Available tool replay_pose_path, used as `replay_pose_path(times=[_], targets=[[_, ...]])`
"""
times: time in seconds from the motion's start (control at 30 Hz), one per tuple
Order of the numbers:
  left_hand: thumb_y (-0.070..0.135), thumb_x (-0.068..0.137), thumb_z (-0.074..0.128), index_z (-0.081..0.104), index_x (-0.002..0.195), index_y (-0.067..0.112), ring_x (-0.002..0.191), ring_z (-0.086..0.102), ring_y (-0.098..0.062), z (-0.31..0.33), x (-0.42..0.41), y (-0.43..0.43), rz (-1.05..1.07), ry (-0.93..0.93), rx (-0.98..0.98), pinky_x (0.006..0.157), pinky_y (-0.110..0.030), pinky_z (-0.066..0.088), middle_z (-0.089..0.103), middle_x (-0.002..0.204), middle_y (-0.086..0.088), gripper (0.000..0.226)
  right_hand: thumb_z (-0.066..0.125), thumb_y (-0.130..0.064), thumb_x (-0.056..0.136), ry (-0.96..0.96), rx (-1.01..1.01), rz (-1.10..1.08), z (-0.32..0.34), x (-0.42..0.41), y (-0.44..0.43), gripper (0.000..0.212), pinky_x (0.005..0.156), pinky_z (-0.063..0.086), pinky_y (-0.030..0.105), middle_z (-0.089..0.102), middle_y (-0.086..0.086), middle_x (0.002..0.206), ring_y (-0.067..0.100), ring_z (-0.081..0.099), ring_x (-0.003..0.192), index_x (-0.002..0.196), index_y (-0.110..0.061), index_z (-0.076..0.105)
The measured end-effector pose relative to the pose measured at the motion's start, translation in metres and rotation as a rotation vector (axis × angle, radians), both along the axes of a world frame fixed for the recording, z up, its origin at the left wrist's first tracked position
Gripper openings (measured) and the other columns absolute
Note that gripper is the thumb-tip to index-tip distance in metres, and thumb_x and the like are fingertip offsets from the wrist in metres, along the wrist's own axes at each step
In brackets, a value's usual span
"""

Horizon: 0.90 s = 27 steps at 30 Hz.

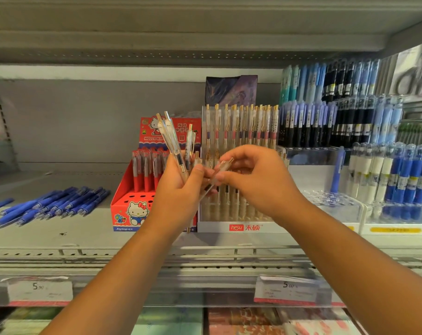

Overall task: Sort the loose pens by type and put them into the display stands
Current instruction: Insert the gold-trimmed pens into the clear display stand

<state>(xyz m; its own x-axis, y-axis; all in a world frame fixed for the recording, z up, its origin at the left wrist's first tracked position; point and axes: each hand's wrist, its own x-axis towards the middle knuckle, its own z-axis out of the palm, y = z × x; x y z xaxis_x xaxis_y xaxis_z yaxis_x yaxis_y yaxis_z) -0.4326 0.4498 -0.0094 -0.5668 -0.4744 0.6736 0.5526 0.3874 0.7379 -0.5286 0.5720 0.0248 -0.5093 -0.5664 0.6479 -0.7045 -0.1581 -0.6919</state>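
Observation:
My left hand (178, 192) grips a small bunch of clear pens with gold clips (172, 139), their tops pointing up in front of the red Hello Kitty stand (125, 209). My right hand (258, 180) pinches one more clear pen (221, 169) by its upper end, right beside the left thumb. Behind both hands stands the clear tiered display stand (243, 227) with a white base, filled with matching gold-clip pens (241, 124). A pile of loose blue pens (58, 204) lies on the shelf at the left.
Clear stands with blue and white pens (396, 175) fill the right side, with racks of dark and light blue pens (326, 105) behind. One blue pen (338, 170) leans upright there. Price labels (39, 290) hang on the shelf's front rail. The shelf above sits low overhead.

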Motion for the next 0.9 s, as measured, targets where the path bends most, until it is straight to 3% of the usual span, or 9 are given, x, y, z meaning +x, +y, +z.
replay_pose_path(times=[0.23,0.4,0.63,0.77,0.9], targets=[[0.015,0.104,0.043,0.048,0.11,0.017,0.08,0.073,-0.027,0.0,-0.002,-0.002,-0.032,-0.034,0.044,0.068,-0.035,0.061,0.073,0.083,-0.009,0.008,0.079,-0.013,0.08,-0.1,-0.166,0.041,0.011,-0.023,0.022,0.023,0.071,0.062,0.036,0.072,0.006,0.085,0.021,0.074,0.08,0.098,-0.013,0.064],[0.016,0.105,0.043,0.049,0.112,0.021,0.071,0.069,-0.021,-0.001,-0.003,-0.002,-0.004,-0.054,0.016,0.062,-0.03,0.06,0.074,0.087,-0.007,0.01,0.077,-0.009,0.082,0.005,-0.192,-0.086,0.017,-0.034,0.027,0.025,0.058,0.062,0.034,0.064,0.007,0.084,0.019,0.072,0.07,0.099,-0.017,0.06],[0.021,0.104,0.045,0.053,0.105,0.026,0.065,0.064,-0.013,-0.003,-0.004,-0.005,0.09,-0.102,-0.054,0.056,-0.023,0.054,0.073,0.09,0.005,0.009,0.076,-0.02,0.085,0.148,-0.216,-0.295,0.012,-0.046,0.023,0.024,0.062,0.062,0.035,0.064,-0.003,0.085,0.014,0.07,0.069,0.103,-0.022,0.06],[0.024,0.103,0.047,0.056,0.1,0.031,0.065,0.063,-0.014,-0.004,-0.004,-0.006,0.103,-0.122,-0.055,0.058,-0.024,0.054,0.072,0.087,0.001,0.012,0.076,-0.024,0.085,0.191,-0.141,-0.331,0.004,-0.049,0.016,0.025,0.064,0.062,0.034,0.063,-0.008,0.084,0.012,0.068,0.072,0.102,-0.024,0.059],[0.026,0.102,0.05,0.059,0.101,0.029,0.061,0.062,-0.013,-0.004,-0.004,-0.006,0.121,-0.147,-0.065,0.056,-0.022,0.053,0.07,0.077,0.002,0.01,0.08,-0.027,0.079,0.198,-0.048,-0.306,-0.005,-0.049,0.01,0.025,0.058,0.061,0.03,0.062,-0.008,0.077,0.009,0.066,0.063,0.094,-0.024,0.06]])
